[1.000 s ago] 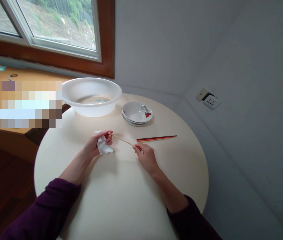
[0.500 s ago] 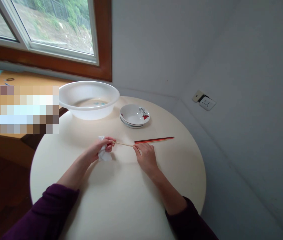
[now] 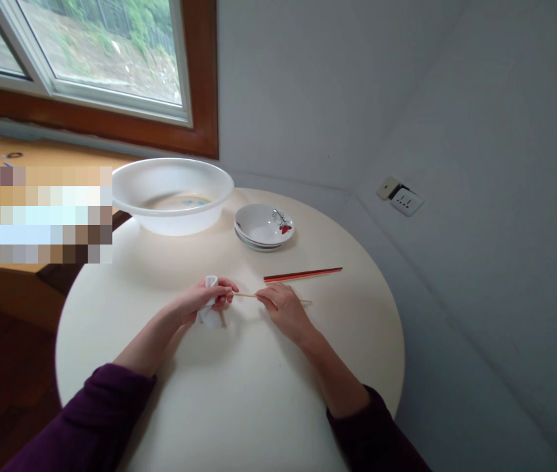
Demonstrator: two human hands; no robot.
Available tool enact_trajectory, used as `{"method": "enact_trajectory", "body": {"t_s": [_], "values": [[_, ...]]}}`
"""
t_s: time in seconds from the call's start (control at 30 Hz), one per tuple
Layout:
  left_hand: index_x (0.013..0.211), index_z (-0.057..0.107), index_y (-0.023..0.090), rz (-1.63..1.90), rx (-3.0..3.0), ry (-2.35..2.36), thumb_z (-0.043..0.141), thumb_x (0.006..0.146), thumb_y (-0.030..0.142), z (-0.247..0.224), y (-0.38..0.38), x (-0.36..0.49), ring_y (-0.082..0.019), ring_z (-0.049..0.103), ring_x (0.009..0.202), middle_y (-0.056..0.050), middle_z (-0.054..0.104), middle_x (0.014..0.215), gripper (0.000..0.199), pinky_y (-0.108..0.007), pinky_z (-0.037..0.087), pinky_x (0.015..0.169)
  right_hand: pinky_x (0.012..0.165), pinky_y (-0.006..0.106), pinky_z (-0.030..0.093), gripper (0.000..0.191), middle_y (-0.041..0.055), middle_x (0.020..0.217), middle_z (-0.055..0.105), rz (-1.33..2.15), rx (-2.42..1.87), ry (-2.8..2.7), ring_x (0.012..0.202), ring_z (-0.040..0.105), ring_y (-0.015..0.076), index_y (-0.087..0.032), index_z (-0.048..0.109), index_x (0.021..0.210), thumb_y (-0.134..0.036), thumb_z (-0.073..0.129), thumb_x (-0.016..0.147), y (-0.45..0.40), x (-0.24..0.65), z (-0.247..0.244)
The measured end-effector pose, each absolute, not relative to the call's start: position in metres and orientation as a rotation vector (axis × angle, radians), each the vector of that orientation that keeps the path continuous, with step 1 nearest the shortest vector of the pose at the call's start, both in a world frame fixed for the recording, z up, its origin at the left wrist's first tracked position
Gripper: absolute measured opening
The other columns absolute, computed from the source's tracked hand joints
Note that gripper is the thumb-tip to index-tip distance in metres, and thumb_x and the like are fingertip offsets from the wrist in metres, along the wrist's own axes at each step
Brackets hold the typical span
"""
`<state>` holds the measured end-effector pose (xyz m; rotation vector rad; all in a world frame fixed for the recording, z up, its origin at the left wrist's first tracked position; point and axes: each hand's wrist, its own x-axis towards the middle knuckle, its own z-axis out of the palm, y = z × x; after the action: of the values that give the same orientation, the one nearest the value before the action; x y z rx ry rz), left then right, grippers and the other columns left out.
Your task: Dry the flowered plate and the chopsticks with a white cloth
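Note:
Between my two hands runs a thin, light wooden chopstick, held level just above the table. My left hand is closed around its left end, with a crumpled white tissue bunched in the palm and hanging below. My right hand pinches the stick further along, and its other end sticks out to the right behind the fingers. Just beyond the right hand, dark and red chopsticks lie side by side on the table.
A stack of white bowls with red flower decoration stands behind the chopsticks. To its left is a wide translucent plastic basin. All rest on a round cream table beside a wooden desk, a window and a wall.
Both hands have come closer together along the chopstick. My left hand moved right and slightly down with the tissue; the stick's right end now shows past my right hand.

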<state>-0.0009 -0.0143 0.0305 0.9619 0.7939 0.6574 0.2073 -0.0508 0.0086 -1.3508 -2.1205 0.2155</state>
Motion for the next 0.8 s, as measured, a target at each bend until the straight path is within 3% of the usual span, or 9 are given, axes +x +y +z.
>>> {"method": "enact_trajectory", "body": {"t_s": [0.8], "values": [[0.075, 0.063, 0.010, 0.733, 0.891, 0.833, 0.070, 0.063, 0.026, 0.028, -0.010, -0.003, -0.003, 0.035, 0.044, 0.002, 0.049, 0.054, 0.021, -0.017, 0.026, 0.040, 0.080, 0.031, 0.034, 0.012, 0.0040, 0.080, 0.062, 0.032, -1.689, -2.125, 0.083, 0.054, 0.0174, -0.019, 0.068, 0.079, -0.013, 0.058, 0.081, -0.028, 0.266, 0.003]]}}
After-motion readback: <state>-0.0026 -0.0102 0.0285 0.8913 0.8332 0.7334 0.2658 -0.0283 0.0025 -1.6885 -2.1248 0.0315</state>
